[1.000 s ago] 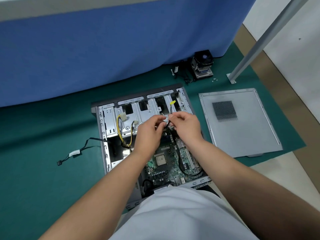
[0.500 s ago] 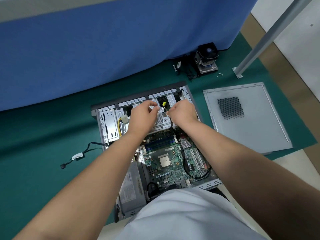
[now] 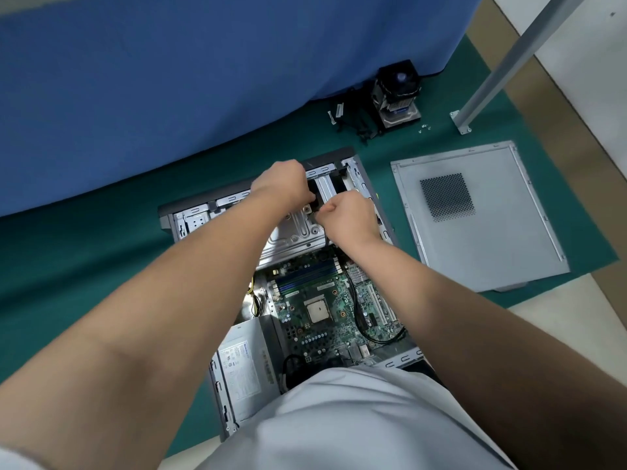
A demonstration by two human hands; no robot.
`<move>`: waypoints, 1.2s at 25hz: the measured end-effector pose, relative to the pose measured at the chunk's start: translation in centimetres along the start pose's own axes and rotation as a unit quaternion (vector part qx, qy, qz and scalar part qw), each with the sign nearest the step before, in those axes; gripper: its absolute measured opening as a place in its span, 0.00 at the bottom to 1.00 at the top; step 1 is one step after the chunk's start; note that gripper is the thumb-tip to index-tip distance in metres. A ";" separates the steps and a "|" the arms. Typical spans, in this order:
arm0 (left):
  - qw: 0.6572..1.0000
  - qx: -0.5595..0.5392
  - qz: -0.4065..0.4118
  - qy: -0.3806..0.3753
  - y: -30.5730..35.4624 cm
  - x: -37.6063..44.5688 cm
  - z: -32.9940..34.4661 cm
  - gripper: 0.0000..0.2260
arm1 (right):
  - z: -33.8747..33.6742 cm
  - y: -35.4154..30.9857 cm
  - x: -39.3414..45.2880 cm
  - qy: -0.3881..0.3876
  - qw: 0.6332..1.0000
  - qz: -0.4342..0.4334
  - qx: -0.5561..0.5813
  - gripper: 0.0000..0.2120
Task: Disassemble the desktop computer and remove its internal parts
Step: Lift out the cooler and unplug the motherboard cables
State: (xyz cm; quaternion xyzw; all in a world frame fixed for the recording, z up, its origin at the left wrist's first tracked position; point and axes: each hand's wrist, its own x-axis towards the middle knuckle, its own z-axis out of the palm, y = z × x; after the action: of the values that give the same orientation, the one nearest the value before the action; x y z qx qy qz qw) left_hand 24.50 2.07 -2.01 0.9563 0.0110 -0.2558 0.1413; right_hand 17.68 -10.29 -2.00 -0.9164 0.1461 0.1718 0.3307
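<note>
Open computer case (image 3: pixel 190 215) lying on its side on a green mat (image 3: pixel 84 283), seen from above by the head camera; a blue cloth (image 3: pixel 203 79) hangs behind it. Both bare forearms reach forward and converge over the far end of the case, above the metal drive cage (image 3: pixel 295 232). The left hand (image 3: pixel 283 183) is furthest forward, knuckles up, fingers curled down over the far edge of the cage beside a dark opening; what they grip, if anything, is hidden beneath the hand. The right hand (image 3: pixel 349 215) lies just beside it and slightly nearer, fingers curled, thumb and forefinger meeting at a small point at the edge of the same opening; whether they pinch a part cannot be told. The two hands are near each other but apart. Nearer the viewer, between the forearms, the motherboard (image 3: pixel 325 310) lies exposed with its bare processor socket (image 3: pixel 319 312) at centre, and a black cable (image 3: pixel 359 320) loops along its right side. The power supply (image 3: pixel 242 371) sits in the near left corner of the case. To the right of the case, apart from it, the side panel (image 3: pixel 492 232) lies flat on the mat. Beyond it, near the cloth, stands a cooler (image 3: pixel 397 93) with loose cables (image 3: pixel 353 120) to its left and small screws (image 3: pixel 424 127) to its right. A metal post (image 3: pixel 509 59) rises at upper right.
</note>
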 end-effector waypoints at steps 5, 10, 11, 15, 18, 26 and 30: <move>0.998 0.040 0.053 0.012 -0.9 -0.2 0.3 0.09 | 0.4 -0.3 0.0 0.006 0.999 -0.027 -0.041 0.07; 0.994 0.033 0.100 0.020 -2.1 -0.5 0.4 0.08 | 1.0 -1.4 -0.2 -0.011 0.994 -0.031 -0.101 0.07; 0.994 0.023 0.107 0.027 -2.4 -0.6 0.6 0.07 | 1.1 -1.4 -0.5 -0.008 0.994 -0.036 -0.103 0.07; 0.984 0.032 0.148 0.090 -3.2 -1.7 1.9 0.10 | 1.2 -0.6 -1.3 -0.008 0.993 -0.055 -0.102 0.08; 0.977 0.049 0.154 0.138 -3.3 -2.9 3.8 0.12 | 0.8 0.0 -1.6 -0.023 0.991 -0.085 -0.104 0.13; 0.968 0.141 0.153 0.139 -4.5 -6.2 6.7 0.19 | -2.3 3.5 -1.0 0.028 0.980 -0.175 -0.088 0.10; 0.959 0.208 0.145 0.130 -3.7 -6.6 6.5 0.27 | -3.5 5.7 -0.5 0.030 0.969 -0.211 -0.128 0.11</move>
State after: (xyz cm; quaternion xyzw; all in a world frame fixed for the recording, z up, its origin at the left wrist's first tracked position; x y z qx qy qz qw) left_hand 15.25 4.19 -5.19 0.9809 -0.1626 -0.1029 -0.0282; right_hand 15.80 -16.74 -2.38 -0.9660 -0.0633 0.0878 0.2348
